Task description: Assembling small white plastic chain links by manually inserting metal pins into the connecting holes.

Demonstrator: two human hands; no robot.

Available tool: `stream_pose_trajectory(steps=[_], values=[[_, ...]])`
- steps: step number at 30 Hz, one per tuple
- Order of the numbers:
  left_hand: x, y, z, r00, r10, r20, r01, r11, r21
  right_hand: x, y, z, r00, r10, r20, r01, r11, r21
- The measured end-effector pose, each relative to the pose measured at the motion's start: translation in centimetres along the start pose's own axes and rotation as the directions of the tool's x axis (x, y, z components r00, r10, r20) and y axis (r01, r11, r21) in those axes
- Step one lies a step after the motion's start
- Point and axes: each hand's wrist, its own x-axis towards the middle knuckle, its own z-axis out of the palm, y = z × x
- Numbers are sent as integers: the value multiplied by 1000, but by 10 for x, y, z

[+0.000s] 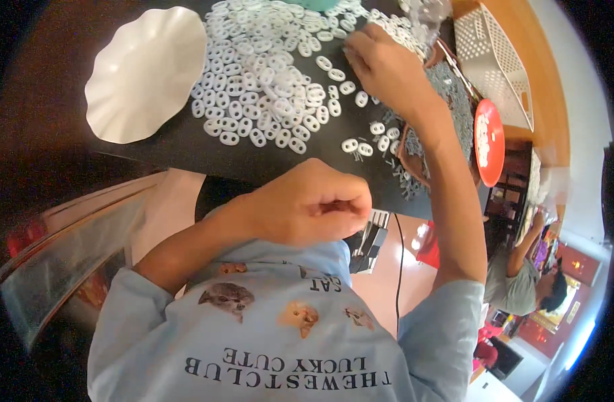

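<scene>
My left hand is curled into a loose fist in front of my shirt, just off the table's near edge. Its fingertips are tucked in, so whatever it may hold is hidden. My right hand reaches over the table with bent fingers, beside the right part of a big heap of small white oval plastic pieces with two holes. What its fingertips pinch, if anything, cannot be made out. Under my right forearm lies a pile of small grey screws in a brown-rimmed container. A few white pieces with screws in them lie beside it.
A white wavy-edged dish stands at the left. Right of the screws are a red dish with small white parts and a white perforated basket. A black cable hangs below the table. Another person is at the far right.
</scene>
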Motion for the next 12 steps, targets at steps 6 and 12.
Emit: stream_pose_trajectory(steps=[6, 12], values=[[8, -16, -2, 997, -49, -66, 57, 991, 118, 2, -29, -16, 998, 13, 64, -21, 992, 122], [9, -29, -6, 997, -39, -73, 46, 993, 107, 20, -28, 4, 993, -47, 109, 42, 998, 45]])
